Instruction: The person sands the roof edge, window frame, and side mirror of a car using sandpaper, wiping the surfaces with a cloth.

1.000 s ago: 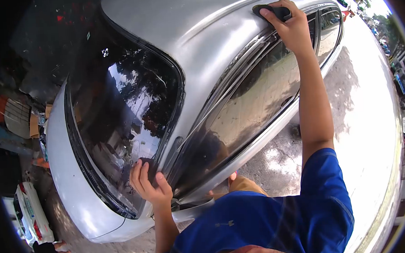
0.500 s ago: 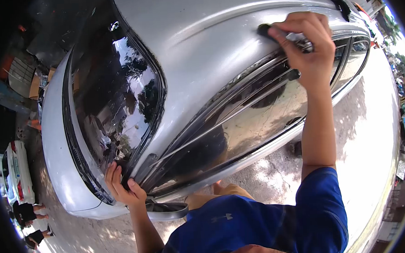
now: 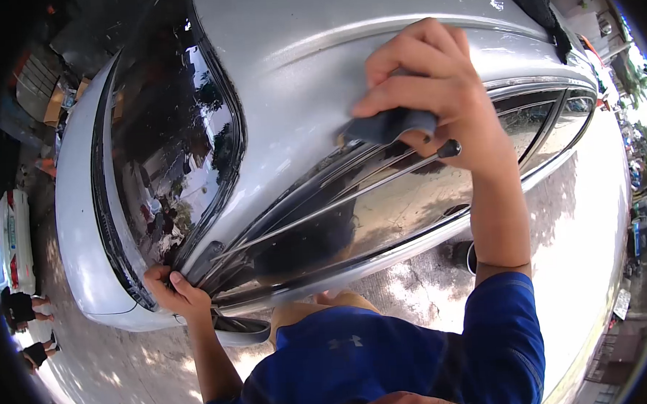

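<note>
My right hand (image 3: 434,86) is closed around a dark grey folded sheet that looks like sandpaper (image 3: 389,127), its near edge curling up. The sheet is against the silver car roof (image 3: 296,94) at its side edge, just above the door window (image 3: 403,190). Below that hand, the black tip of a thin antenna (image 3: 449,148) sticks out over the glass. My left hand (image 3: 176,290) rests at the lower corner of the windshield (image 3: 167,152), thumb apart from the bent fingers, with nothing seen in it.
Close to my left forearm is the side mirror (image 3: 242,330). Dark cloth (image 3: 537,11) lies over the far part of the roof. A white car (image 3: 15,244) and people in dark clothes stand at the left. Sunlit concrete (image 3: 545,241) runs along the car.
My right hand has moved left along the roof edge, and the dark sheet now shows more fully. My left hand has bent its fingers at the windshield corner. The view has shifted slightly.
</note>
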A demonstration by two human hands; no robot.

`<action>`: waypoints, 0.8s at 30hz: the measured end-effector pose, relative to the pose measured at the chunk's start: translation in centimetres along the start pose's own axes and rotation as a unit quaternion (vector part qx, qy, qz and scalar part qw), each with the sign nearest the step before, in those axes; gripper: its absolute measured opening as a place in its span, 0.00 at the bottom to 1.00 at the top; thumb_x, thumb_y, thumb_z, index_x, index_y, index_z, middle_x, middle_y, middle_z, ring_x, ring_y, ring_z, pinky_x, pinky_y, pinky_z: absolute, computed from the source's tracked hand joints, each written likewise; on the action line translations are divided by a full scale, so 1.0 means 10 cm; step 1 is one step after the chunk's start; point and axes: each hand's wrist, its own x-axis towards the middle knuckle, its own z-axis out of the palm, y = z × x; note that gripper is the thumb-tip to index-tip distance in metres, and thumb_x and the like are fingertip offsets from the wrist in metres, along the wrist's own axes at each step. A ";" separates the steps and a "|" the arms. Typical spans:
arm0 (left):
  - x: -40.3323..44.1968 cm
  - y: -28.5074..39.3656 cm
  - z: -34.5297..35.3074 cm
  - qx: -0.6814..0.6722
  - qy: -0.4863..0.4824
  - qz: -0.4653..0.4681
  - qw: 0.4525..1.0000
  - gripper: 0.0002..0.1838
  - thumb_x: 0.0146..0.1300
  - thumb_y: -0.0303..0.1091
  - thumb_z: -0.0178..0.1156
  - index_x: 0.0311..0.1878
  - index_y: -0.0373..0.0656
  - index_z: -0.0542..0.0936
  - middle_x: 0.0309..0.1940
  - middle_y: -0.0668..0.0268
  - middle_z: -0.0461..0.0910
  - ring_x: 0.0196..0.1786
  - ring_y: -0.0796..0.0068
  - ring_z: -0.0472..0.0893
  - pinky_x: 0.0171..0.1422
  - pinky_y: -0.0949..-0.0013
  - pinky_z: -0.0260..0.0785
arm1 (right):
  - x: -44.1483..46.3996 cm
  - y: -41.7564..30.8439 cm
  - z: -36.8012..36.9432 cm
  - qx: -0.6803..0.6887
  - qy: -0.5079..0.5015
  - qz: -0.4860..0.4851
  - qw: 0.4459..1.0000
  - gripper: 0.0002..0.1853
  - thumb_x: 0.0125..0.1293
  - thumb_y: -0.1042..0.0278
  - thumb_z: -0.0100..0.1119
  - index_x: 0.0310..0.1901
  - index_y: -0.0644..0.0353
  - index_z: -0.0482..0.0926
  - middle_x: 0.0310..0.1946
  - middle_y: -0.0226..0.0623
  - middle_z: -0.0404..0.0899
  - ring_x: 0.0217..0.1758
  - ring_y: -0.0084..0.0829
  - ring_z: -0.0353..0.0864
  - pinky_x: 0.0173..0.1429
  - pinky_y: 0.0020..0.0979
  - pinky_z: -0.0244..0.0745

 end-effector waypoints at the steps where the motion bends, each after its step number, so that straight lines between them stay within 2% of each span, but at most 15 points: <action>1: 0.05 0.05 0.03 -0.001 0.008 0.015 1.000 0.24 0.83 0.49 0.51 0.41 0.33 0.69 0.35 0.55 0.67 0.40 0.54 0.70 0.48 0.54 0.63 | -0.23 0.26 -0.20 -0.046 0.032 0.060 0.997 0.20 0.42 0.76 0.82 0.39 0.49 0.89 0.43 0.24 0.84 0.53 0.32 0.79 0.60 0.38 0.70; 2: 0.07 0.03 0.02 -0.003 0.010 0.014 1.000 0.24 0.83 0.49 0.51 0.41 0.33 0.69 0.35 0.54 0.67 0.40 0.53 0.70 0.48 0.54 0.63 | -0.53 0.61 -0.45 -0.093 0.065 0.113 0.987 0.18 0.45 0.77 0.83 0.39 0.50 0.89 0.42 0.25 0.85 0.52 0.32 0.80 0.59 0.37 0.72; 4: 0.02 0.07 0.03 -0.006 0.014 0.002 1.000 0.24 0.83 0.49 0.51 0.41 0.33 0.70 0.35 0.54 0.68 0.40 0.53 0.71 0.48 0.54 0.64 | -0.56 0.58 -0.47 0.005 0.109 0.193 0.975 0.15 0.51 0.77 0.83 0.40 0.52 0.90 0.41 0.27 0.85 0.51 0.32 0.82 0.56 0.37 0.74; 5: 0.04 0.09 0.05 -0.008 0.023 0.007 1.000 0.24 0.83 0.49 0.51 0.40 0.33 0.69 0.35 0.55 0.67 0.40 0.54 0.70 0.48 0.55 0.64 | -0.59 0.56 -0.37 -0.053 0.080 0.102 0.990 0.16 0.47 0.78 0.82 0.38 0.53 0.88 0.40 0.26 0.85 0.53 0.32 0.81 0.59 0.37 0.71; 6: 0.05 0.09 0.04 -0.010 0.021 0.004 1.000 0.24 0.83 0.50 0.51 0.40 0.33 0.69 0.35 0.55 0.67 0.40 0.54 0.70 0.48 0.55 0.64 | -0.28 0.24 -0.21 -0.038 0.017 0.052 0.998 0.19 0.42 0.78 0.79 0.38 0.51 0.86 0.41 0.24 0.84 0.53 0.32 0.80 0.63 0.36 0.68; 7: 0.04 0.10 0.04 -0.012 0.020 0.000 1.000 0.24 0.83 0.50 0.51 0.40 0.33 0.69 0.35 0.56 0.67 0.39 0.54 0.70 0.48 0.56 0.64 | -0.05 0.04 0.04 0.030 0.001 -0.011 0.999 0.22 0.37 0.78 0.77 0.38 0.50 0.83 0.42 0.23 0.83 0.53 0.35 0.78 0.64 0.37 0.65; 10: 0.02 0.10 0.06 0.005 0.030 0.006 1.000 0.23 0.83 0.49 0.51 0.42 0.34 0.69 0.36 0.56 0.68 0.40 0.56 0.69 0.49 0.57 0.65 | -0.12 0.32 -0.22 -0.017 0.009 0.011 1.000 0.20 0.41 0.77 0.80 0.37 0.50 0.83 0.40 0.24 0.82 0.50 0.35 0.78 0.62 0.38 0.66; 11: 0.00 0.08 0.06 0.010 0.035 0.010 0.999 0.21 0.83 0.46 0.50 0.43 0.33 0.70 0.37 0.56 0.68 0.41 0.56 0.70 0.51 0.57 0.66 | -0.41 0.65 -0.48 -0.038 0.029 0.050 0.998 0.18 0.45 0.73 0.84 0.36 0.51 0.83 0.38 0.25 0.83 0.49 0.34 0.79 0.61 0.37 0.66; 12: 0.00 0.06 0.08 0.013 0.040 0.014 0.999 0.19 0.82 0.44 0.50 0.44 0.33 0.71 0.37 0.55 0.69 0.42 0.55 0.71 0.53 0.57 0.67 | -0.82 0.96 -0.68 0.004 0.080 0.145 0.986 0.16 0.49 0.69 0.87 0.35 0.51 0.84 0.36 0.27 0.83 0.49 0.34 0.79 0.61 0.38 0.66; 14: -0.02 0.11 0.12 0.011 0.045 -0.005 0.999 0.21 0.83 0.46 0.50 0.44 0.33 0.71 0.38 0.55 0.69 0.42 0.55 0.71 0.52 0.56 0.67 | -1.01 1.02 -0.65 0.045 0.121 0.219 0.967 0.17 0.45 0.74 0.84 0.35 0.51 0.83 0.37 0.25 0.82 0.49 0.33 0.79 0.61 0.39 0.66; 16: -0.01 0.11 0.05 0.020 0.024 -0.012 0.999 0.25 0.84 0.51 0.50 0.44 0.33 0.70 0.37 0.57 0.68 0.41 0.56 0.71 0.51 0.57 0.66 | -0.33 0.43 -0.28 -0.022 0.047 0.022 0.998 0.18 0.42 0.77 0.80 0.34 0.50 0.82 0.37 0.23 0.82 0.51 0.33 0.79 0.61 0.38 0.65; 20: -0.06 -0.02 0.03 0.028 0.020 -0.001 0.999 0.19 0.83 0.42 0.49 0.50 0.31 0.73 0.41 0.52 0.72 0.44 0.53 0.72 0.55 0.56 0.68 | -0.56 0.68 -0.50 -0.074 0.081 0.075 0.991 0.15 0.49 0.71 0.84 0.33 0.53 0.83 0.39 0.24 0.84 0.51 0.32 0.79 0.61 0.38 0.68; 21: -0.09 -0.08 0.03 0.028 0.022 -0.009 0.999 0.19 0.84 0.42 0.49 0.50 0.31 0.73 0.41 0.52 0.72 0.45 0.52 0.72 0.57 0.56 0.68 | -0.90 1.04 -0.76 -0.096 0.139 0.103 0.980 0.15 0.51 0.69 0.87 0.31 0.56 0.83 0.36 0.26 0.85 0.47 0.33 0.80 0.56 0.38 0.73; 22: -0.07 -0.07 0.05 0.027 0.025 -0.005 0.999 0.18 0.84 0.42 0.49 0.50 0.31 0.73 0.41 0.52 0.72 0.45 0.52 0.72 0.57 0.56 0.68 | -1.24 1.29 -0.87 -0.036 0.197 0.174 0.964 0.14 0.50 0.73 0.86 0.32 0.58 0.85 0.34 0.29 0.85 0.45 0.33 0.81 0.50 0.38 0.76; 24: -0.05 0.01 0.04 0.032 0.026 0.002 0.999 0.18 0.84 0.41 0.49 0.50 0.31 0.73 0.41 0.52 0.72 0.46 0.52 0.72 0.58 0.56 0.68 | -1.00 1.09 -0.74 -0.070 0.158 0.126 0.977 0.15 0.47 0.75 0.86 0.32 0.56 0.84 0.35 0.27 0.85 0.47 0.33 0.81 0.56 0.39 0.73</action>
